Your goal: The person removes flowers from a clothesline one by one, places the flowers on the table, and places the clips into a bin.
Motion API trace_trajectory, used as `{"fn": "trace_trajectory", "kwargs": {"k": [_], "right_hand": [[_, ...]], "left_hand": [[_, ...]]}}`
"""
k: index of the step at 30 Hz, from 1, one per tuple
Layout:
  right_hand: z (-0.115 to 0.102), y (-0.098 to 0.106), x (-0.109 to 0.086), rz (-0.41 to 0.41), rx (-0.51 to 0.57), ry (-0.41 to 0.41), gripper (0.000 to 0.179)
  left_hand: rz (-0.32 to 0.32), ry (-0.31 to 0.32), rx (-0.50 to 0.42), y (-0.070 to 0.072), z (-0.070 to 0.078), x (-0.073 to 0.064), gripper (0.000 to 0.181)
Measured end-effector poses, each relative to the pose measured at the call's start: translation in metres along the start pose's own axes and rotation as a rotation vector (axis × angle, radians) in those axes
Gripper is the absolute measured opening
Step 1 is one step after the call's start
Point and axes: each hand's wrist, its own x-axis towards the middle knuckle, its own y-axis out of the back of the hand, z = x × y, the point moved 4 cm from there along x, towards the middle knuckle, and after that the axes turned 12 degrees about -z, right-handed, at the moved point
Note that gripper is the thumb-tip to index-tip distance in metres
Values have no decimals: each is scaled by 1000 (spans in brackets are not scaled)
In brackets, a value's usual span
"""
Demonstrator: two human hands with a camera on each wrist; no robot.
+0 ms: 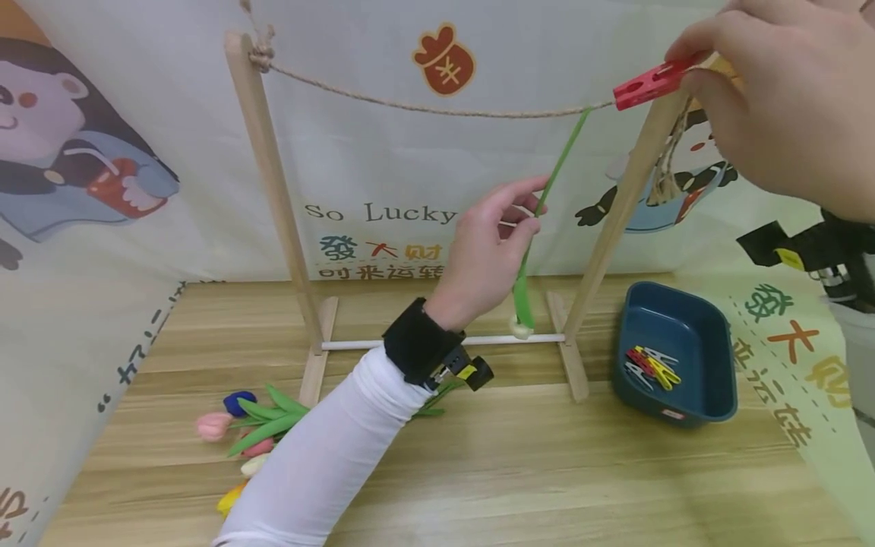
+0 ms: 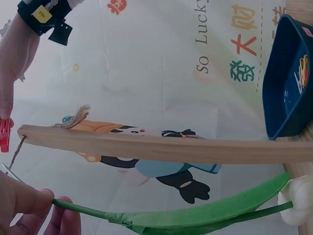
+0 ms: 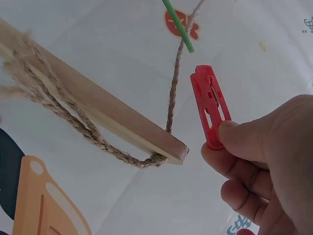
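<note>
My left hand point(image 1: 488, 243) pinches the green stem of an artificial white tulip point(image 1: 522, 300), which hangs bloom down. Its stem end reaches up to the twine line point(image 1: 410, 105), right of the middle. In the left wrist view the green leaf runs along the stem to the white bloom point(image 2: 297, 201). Between thumb and fingers, my right hand point(image 1: 786, 91) grips a red clothespin point(image 3: 210, 105) by its handle end. The nose of the clothespin points toward the stem tip, with a small gap between them in the right wrist view.
A wooden frame point(image 1: 273, 182) carries the line between two posts, with a white bar point(image 1: 355, 345) low down. At right stands a blue basin point(image 1: 711, 342) holding several clothespins point(image 1: 652, 368). More artificial tulips point(image 1: 215, 427) lie at left, partly behind my left sleeve. A printed backdrop surrounds the table.
</note>
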Motion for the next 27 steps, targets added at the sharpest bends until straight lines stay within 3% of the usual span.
{"fn": "trace_trajectory", "kwargs": {"k": [7, 13, 18, 24, 27], "right_hand": [[-7, -5, -24, 102, 71, 103, 31], [-6, -17, -42, 116, 117, 109, 35], [-3, -34, -56, 90, 157, 84, 38], [6, -62, -72, -11, 173, -26, 37], [11, -79, -80, -57, 201, -56, 31]], "left_hand": [[15, -18, 59, 12, 1, -15, 44], [-1, -25, 127, 24, 3, -30, 42], [-28, -37, 241, 34, 5, -51, 40], [-86, -54, 385, 44, 5, -77, 40], [-121, -28, 430, 48, 3, -92, 39]]}}
